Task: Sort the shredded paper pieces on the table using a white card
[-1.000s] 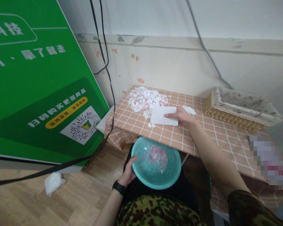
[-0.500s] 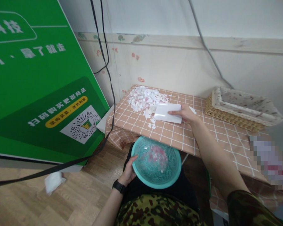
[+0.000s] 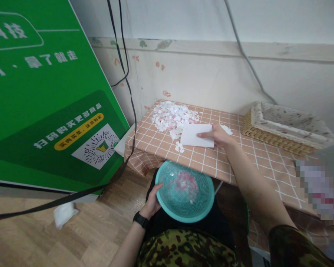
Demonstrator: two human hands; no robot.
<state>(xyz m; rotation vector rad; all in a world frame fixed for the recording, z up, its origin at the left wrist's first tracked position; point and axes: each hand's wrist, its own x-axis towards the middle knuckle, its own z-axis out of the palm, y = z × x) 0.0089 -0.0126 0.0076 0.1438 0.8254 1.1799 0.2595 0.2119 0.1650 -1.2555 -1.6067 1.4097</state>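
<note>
My left hand (image 3: 153, 202) grips the left rim of a teal plastic colander (image 3: 207, 204), which rests over my lap below the table edge. Small pink and whitish scraps (image 3: 186, 185) lie in its bottom. Over the table, my right hand (image 3: 218, 135) is closed on the right end of a white card (image 3: 190, 136), one finger stretched across its face. Beyond the card's left end is a pile of torn paper scraps (image 3: 169, 115), mostly white with some pink. A few scraps (image 3: 179, 147) lie at the card's lower left corner.
A checked brown cloth covers the table (image 3: 206, 159). A lined wicker basket (image 3: 275, 133) stands at the back right, with a white scrap (image 3: 226, 129) left of it. At left is a green sign (image 3: 44, 111), crossed by a black strap (image 3: 132, 118). A white bag (image 3: 64, 214) lies on the floor.
The card has shifted slightly toward me and its face looks flatter, without the earlier shine. My left hand and the colander have stayed put.
</note>
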